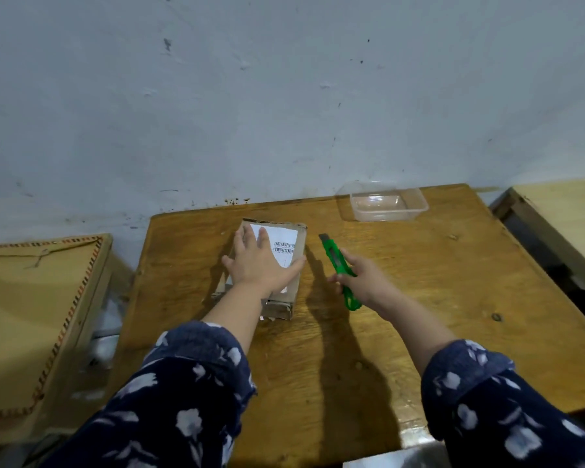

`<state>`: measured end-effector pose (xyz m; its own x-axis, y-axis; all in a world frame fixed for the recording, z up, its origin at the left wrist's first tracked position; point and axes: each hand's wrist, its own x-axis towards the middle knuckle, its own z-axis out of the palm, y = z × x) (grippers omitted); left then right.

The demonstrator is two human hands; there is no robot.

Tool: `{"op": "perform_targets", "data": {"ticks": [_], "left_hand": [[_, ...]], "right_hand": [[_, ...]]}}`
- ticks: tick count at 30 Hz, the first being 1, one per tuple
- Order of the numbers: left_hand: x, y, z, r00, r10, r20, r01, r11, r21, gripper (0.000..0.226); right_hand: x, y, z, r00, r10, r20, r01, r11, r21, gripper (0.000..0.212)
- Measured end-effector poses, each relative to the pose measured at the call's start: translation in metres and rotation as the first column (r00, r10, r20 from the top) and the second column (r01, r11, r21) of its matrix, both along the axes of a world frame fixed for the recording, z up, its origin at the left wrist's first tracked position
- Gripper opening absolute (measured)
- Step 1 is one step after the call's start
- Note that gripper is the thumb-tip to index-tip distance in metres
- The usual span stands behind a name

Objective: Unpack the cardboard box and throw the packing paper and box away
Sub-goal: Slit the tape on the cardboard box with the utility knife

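Note:
A small closed cardboard box (296, 246) with a white barcode label lies on the wooden table (402, 282), near its far left part. My left hand (260, 261) rests flat on the box's top, fingers spread, thumb against its right edge. To the right of the box, my right hand (363, 282) grips a green utility knife (335, 256). Its short blade points away from me toward the wall, a little apart from the box. No packing paper is visible.
A clear plastic container (384, 201) stands at the table's far edge by the wall. A lower wooden surface with a patterned border (31, 315) sits to the left. Another wooden table (564, 211) is at the right, across a dark gap.

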<state>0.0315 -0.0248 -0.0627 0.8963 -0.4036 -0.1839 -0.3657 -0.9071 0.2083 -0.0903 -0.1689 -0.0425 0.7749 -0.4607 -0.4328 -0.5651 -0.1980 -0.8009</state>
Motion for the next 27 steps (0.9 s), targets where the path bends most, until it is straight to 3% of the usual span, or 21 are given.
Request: {"op": "perform_targets", "data": {"ticks": [5,11,18,27], "left_hand": [[0.0,0.026,-0.01,0.981,-0.185,0.054,0.186,0.982,-0.009,0.085],[0.0,0.056,-0.013,0.894,-0.438,0.093,0.437,0.899,0.035,0.108],[-0.001,0.054,-0.017,0.896,-0.422,0.139,0.423,0.906,0.025,0.11],[-0.002,0.042,-0.015,0.897,-0.434,0.087,0.428,0.9,0.084,0.119]], "right_hand": [[-0.009,0.01,-0.001,0.979,-0.187,0.085,0.176,0.977,0.123,0.051],[-0.01,0.033,-0.006,0.966,-0.244,0.079,0.222,0.949,0.225,0.048],[-0.009,0.039,-0.012,0.952,-0.287,0.105,0.259,0.941,0.219,0.043],[0.009,0.027,-0.011,0.963,-0.251,0.1,0.233,0.959,0.163,0.043]]}}
